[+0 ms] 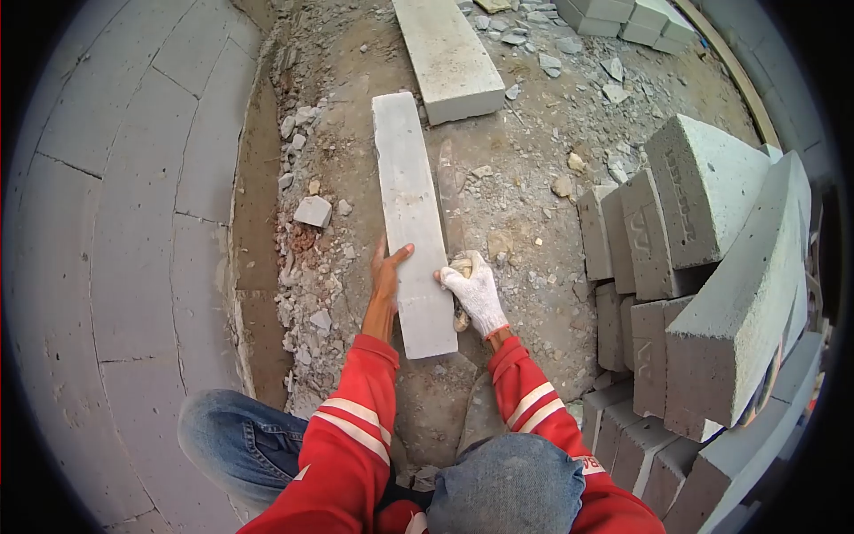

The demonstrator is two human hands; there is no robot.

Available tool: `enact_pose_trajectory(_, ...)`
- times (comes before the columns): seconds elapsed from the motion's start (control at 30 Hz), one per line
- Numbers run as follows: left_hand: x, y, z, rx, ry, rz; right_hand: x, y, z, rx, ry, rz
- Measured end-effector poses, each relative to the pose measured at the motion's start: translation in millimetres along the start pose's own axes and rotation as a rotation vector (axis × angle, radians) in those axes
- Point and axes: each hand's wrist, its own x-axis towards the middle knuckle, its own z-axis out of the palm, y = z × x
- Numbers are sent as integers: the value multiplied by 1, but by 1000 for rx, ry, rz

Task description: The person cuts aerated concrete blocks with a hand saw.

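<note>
A long, narrow pale block (414,205) lies in front of my knees, pointing away from me. Bare, my left hand (385,271) grips its left edge, with the thumb over the top face. On the right side, my right hand (474,289) wears a white glove and is closed around the wooden handle (461,267) of a tool. The tool's long blade (451,196) runs forward beside the block, dusty and hard to tell from the ground.
Another long block (449,62) lies ahead. Stacked blocks (658,231) rise close on my right, and more blocks (627,20) sit at the far right. A block wall (133,222) stands on the left. Rubble (313,212) litters the dirt ground.
</note>
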Motion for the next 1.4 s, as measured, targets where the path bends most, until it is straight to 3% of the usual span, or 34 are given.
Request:
enact_pose_trajectory(0.17, -45, -20, -19, 62, -14, 73, -53, 17, -6, 80, -26, -65)
enact_pose_trajectory(0.23, -72, -29, -19, -33, -49, 104, -80, 17, -13, -124, 24, -209)
enact_pose_trajectory(0.37, -96, -32, -5, -58, -130, 131, -118, 3, -30, -112, 69, -160)
enact_pose_trajectory(0.57, -63, -23, 67, -53, -339, 217, -99, -16, -68, -58, 227, -209)
enact_pose_trajectory(0.63, -51, -29, 94, -73, -381, 106, -84, -22, -95, -79, 232, -218)
enact_pose_trajectory(0.77, -50, -65, 142, -83, -333, 155, -78, -27, -145, -190, 255, -198)
enact_pose_trajectory(0.87, -61, -85, 155, -163, -366, 6, -89, -25, -165, -308, 281, -202)
enact_pose_trajectory(0.93, -71, -94, 167, 211, -219, 42, -93, -21, -173, -361, 294, -213)
enact_pose_trajectory(1.0, -75, -104, 179, 277, -213, 81, -96, -1, -180, -396, 345, -250)
enact_pose_trajectory(1.07, -81, -111, 186, 618, -46, 201, -100, 1, -183, -349, 334, -179)
enact_pose_trajectory(1.17, -66, -111, 182, 468, -79, 283, -91, -6, -177, -310, 333, -147)
enact_pose_trajectory(1.27, -33, -106, 175, 542, -102, 246, -66, 3, -168, -424, 337, -248)
enact_pose_trajectory(1.3, -25, -107, 176, 618, -30, 380, -60, 3, -165, -421, 332, -251)
enact_pose_trajectory(1.4, -15, -90, 172, 662, -93, 396, -46, 7, -157, -362, 364, -218)
